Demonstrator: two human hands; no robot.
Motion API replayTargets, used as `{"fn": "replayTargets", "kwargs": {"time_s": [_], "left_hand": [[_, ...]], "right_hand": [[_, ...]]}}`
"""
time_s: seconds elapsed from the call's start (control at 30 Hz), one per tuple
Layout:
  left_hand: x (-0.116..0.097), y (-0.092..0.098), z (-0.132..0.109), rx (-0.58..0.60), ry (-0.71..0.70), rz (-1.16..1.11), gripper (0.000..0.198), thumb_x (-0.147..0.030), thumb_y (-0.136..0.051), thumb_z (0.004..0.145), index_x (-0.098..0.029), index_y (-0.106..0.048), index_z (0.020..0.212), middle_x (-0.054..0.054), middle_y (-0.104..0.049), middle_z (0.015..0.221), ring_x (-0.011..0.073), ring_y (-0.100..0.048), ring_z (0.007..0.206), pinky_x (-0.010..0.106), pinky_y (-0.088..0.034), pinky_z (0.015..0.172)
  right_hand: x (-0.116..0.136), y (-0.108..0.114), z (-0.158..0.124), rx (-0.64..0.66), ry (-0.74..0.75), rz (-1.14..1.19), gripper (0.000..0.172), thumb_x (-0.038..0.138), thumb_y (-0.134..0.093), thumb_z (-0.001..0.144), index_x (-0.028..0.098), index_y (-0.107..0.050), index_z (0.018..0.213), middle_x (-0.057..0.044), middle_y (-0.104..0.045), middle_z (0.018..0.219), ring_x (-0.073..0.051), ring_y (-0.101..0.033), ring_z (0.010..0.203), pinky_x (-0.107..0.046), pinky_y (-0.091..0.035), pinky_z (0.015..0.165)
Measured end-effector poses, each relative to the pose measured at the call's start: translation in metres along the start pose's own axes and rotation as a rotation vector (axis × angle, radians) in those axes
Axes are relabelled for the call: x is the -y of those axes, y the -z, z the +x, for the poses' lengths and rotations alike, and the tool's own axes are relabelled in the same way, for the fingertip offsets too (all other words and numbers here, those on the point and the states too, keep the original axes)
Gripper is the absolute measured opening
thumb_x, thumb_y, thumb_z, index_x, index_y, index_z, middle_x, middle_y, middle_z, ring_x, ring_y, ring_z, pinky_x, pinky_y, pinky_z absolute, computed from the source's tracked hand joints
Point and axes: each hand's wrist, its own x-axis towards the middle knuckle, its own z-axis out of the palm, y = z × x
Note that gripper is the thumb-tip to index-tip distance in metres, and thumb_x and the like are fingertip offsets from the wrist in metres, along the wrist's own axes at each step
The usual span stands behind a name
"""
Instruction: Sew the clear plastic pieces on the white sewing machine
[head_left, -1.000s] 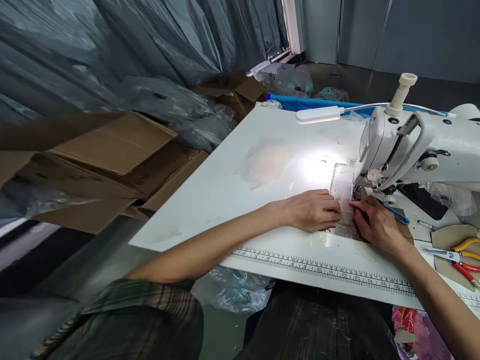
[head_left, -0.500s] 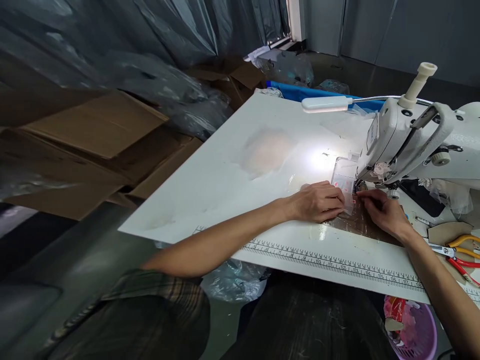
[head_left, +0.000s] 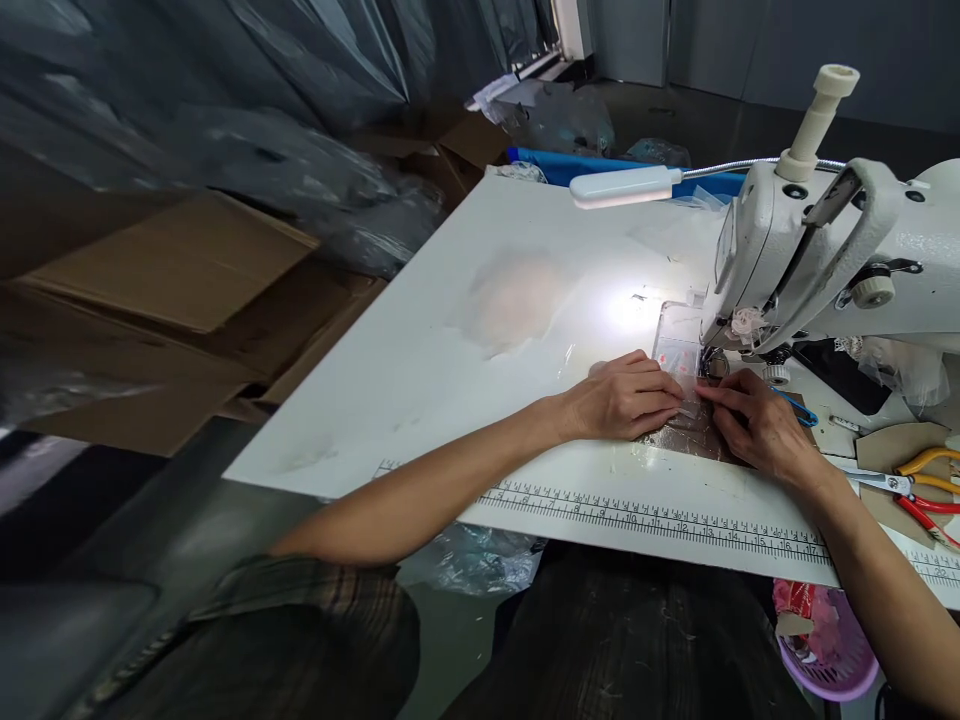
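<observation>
A small sheer white fabric piece with red-pink dots (head_left: 684, 358) lies at the needle area of the white sewing machine (head_left: 757, 255). My left hand (head_left: 634, 398) rests on its left side, fingers bent and pressed together on the cloth. Just in front of the presser foot (head_left: 709, 362), my right hand (head_left: 761, 425) pinches the near right edge of the fabric between thumb and index finger. Both hands are over a brown plate (head_left: 694, 437) set in the table. A slim blue looped tool (head_left: 801, 408) shows behind my right hand; its other end is hidden.
The white table (head_left: 420, 380) has a printed ruler (head_left: 645, 515) along its front edge. Orange-handled scissors (head_left: 900, 482), red-handled pliers (head_left: 919, 515) and a black phone-like slab (head_left: 844, 375) lie right. A lamp (head_left: 626, 187) reaches overhead. Cardboard boxes (head_left: 172, 260) stand left; a purple basket (head_left: 844, 670) sits below.
The view has shifted slightly. My right hand has drawn back a little from the presser foot toward me, and more of the blue tool shows behind it. My left hand stays on the fabric.
</observation>
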Motion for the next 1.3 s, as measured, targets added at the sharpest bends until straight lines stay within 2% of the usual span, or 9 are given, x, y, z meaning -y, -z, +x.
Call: {"fn": "replayTargets", "kwargs": {"time_s": [0.17,0.37,0.53,0.6,0.7,0.77,0.87,0.97,1.3], "left_hand": [[0.0,0.0,0.0,-0.036,-0.055,0.042,0.02,-0.022,-0.052,0.099,-0.02,-0.069,0.088,0.0,-0.076,0.097,0.0109,-0.061,0.075,0.028,-0.045,0.071],[0.0,0.0,0.0,0.006,-0.035,0.035,0.022,-0.022,-0.05,0.099,-0.021,-0.068,0.086,-0.001,-0.076,0.097,0.0111,-0.061,0.074,0.029,-0.042,0.072],[0.0,0.002,-0.001,0.057,-0.016,0.035,0.022,-0.023,-0.048,0.099,-0.022,-0.068,0.09,0.0,-0.076,0.1,0.0123,-0.062,0.079,0.031,-0.04,0.076],[0.0,0.005,-0.001,0.037,-0.016,0.044,0.022,-0.034,-0.05,0.099,-0.021,-0.067,0.095,0.003,-0.075,0.102,0.0144,-0.062,0.082,0.033,-0.04,0.079],[0.003,0.012,0.0,-0.007,-0.025,0.06,0.045,-0.057,-0.048,0.095,-0.017,-0.065,0.105,0.008,-0.073,0.107,0.0187,-0.061,0.085,0.036,-0.04,0.079],[0.007,0.014,0.001,0.014,-0.018,0.066,0.054,-0.063,-0.044,0.095,-0.015,-0.064,0.111,0.01,-0.072,0.11,0.0202,-0.06,0.086,0.036,-0.041,0.078],[0.012,0.013,0.001,0.078,-0.004,0.051,0.059,-0.063,-0.038,0.097,-0.013,-0.061,0.119,0.013,-0.069,0.118,0.0221,-0.059,0.09,0.037,-0.043,0.077],[0.015,0.009,-0.001,0.097,-0.009,0.031,0.057,-0.06,-0.038,0.099,-0.012,-0.062,0.118,0.015,-0.068,0.119,0.0238,-0.06,0.093,0.038,-0.046,0.079],[0.015,0.003,-0.005,0.024,-0.011,-0.067,0.047,-0.051,-0.049,0.098,-0.009,-0.062,0.114,0.017,-0.068,0.108,0.0231,-0.062,0.093,0.039,-0.053,0.083]], "right_hand": [[-0.002,-0.003,-0.001,0.007,0.012,-0.043,0.04,0.025,-0.043,0.093,0.021,-0.073,0.12,-0.014,-0.068,0.106,-0.022,-0.067,0.087,-0.038,-0.059,0.077],[0.005,0.002,-0.005,0.009,0.03,-0.013,0.04,0.022,-0.044,0.092,0.022,-0.071,0.122,-0.012,-0.067,0.103,-0.02,-0.066,0.087,-0.037,-0.059,0.079],[0.016,0.008,-0.009,0.081,0.093,-0.066,0.04,0.018,-0.047,0.089,0.027,-0.073,0.117,-0.01,-0.064,0.104,-0.02,-0.064,0.09,-0.035,-0.058,0.079],[0.018,0.008,-0.009,0.084,0.1,-0.098,0.039,0.018,-0.047,0.088,0.026,-0.073,0.116,-0.01,-0.064,0.104,-0.02,-0.064,0.09,-0.036,-0.059,0.079],[0.017,0.007,-0.009,0.066,0.102,-0.105,0.037,0.018,-0.048,0.089,0.023,-0.073,0.115,-0.011,-0.063,0.103,-0.02,-0.064,0.089,-0.036,-0.059,0.078],[0.016,0.007,-0.009,0.061,0.102,-0.097,0.037,0.018,-0.048,0.089,0.024,-0.073,0.116,-0.011,-0.063,0.103,-0.02,-0.064,0.089,-0.036,-0.059,0.078],[0.015,0.007,-0.009,0.067,0.1,-0.08,0.037,0.017,-0.048,0.09,0.026,-0.073,0.116,-0.01,-0.063,0.103,-0.02,-0.064,0.089,-0.036,-0.058,0.079],[0.014,0.007,-0.009,0.059,0.107,-0.073,0.037,0.018,-0.048,0.091,0.026,-0.073,0.115,-0.01,-0.063,0.103,-0.02,-0.064,0.09,-0.036,-0.058,0.079],[0.015,0.007,-0.008,0.077,0.112,-0.072,0.037,0.018,-0.047,0.091,0.026,-0.073,0.115,-0.01,-0.061,0.103,-0.02,-0.064,0.089,-0.036,-0.058,0.079]]}}
